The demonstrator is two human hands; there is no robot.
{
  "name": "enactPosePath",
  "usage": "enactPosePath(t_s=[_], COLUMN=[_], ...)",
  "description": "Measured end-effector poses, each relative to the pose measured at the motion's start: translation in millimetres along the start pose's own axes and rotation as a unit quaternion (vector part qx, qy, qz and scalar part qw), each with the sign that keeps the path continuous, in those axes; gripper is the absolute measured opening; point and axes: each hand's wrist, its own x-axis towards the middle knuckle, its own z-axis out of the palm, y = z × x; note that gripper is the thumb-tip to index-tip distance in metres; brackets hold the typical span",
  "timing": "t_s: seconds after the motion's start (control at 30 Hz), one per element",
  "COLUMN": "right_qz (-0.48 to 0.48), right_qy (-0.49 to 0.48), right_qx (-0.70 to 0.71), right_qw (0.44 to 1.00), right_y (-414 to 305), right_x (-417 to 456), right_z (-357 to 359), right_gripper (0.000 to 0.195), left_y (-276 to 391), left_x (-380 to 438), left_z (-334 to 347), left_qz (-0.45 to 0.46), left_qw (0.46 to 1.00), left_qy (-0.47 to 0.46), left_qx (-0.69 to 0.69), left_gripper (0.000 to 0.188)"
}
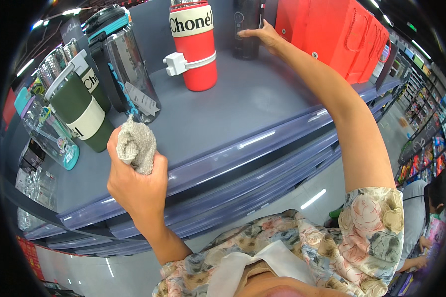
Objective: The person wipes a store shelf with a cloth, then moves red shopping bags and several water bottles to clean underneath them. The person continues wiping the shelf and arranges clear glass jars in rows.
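Observation:
My left hand (143, 185) is closed around a bunched light-grey cloth (137, 143), held above the shelf's front edge. My right hand (269, 36) reaches to the back of the shelf and grips a dark, tall bottle (246, 44), thumb across its front; the other fingers are partly hidden. Between the hands stands a red tumbler (199, 48) with a cream lettered band and a white security tag strapped around it. Just beyond the cloth is a clear sports bottle (133, 67) with a black and turquoise lid and a hanging paper tag.
Dark green tumblers (76, 100) and a clear bottle with a turquoise base (52, 130) stand at the left. Red gift bags (330, 37) occupy the right end. A clear plastic strip (245, 148) edges the grey shelf (226, 115). Another person (416, 219) is low at the right.

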Motion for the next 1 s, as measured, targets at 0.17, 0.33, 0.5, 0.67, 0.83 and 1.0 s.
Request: enactPosePath(t_s=[0.17, 0.33, 0.5, 0.67, 0.83, 1.0], right_qz=[0.025, 0.040, 0.114, 0.146, -0.018, -0.065], right_qy=[-0.059, -0.113, -0.073, 0.059, 0.017, 0.077], right_qx=[0.009, 0.051, -0.006, -0.178, -0.175, -0.181], right_qw=[0.998, 0.991, 0.991, 0.971, 0.984, 0.978], right_y=[-8.1, 4.4, -1.3, -27.0, -91.3, -89.6], right_x=[0.9, 15.1, 7.0, -30.4, -126.3, -93.0], right_z=[8.1, 2.9, 0.5, 28.0, 101.4, 140.2], right_gripper=[0.071, 0.077, 0.088, 0.102, 0.117, 0.113], left_y=[-0.2, 1.7, 0.5, -3.6, -8.1, -5.5], left_x=[0.2, 1.4, 1.7, 0.2, 0.3, 1.7], left_z=[1.3, 1.9, 2.6, 0.6, 2.3, 2.4], left_qz=[0.010, 0.012, 0.015, 0.012, 0.030, 0.027], left_qw=[0.999, 0.999, 0.999, 0.999, 0.999, 0.999], left_qy=[0.030, 0.032, 0.025, 0.023, 0.036, 0.020], left_qx=[0.005, 0.004, -0.016, -0.020, -0.013, -0.031], left_gripper=[0.051, 0.051, 0.053, 0.055, 0.058, 0.057])
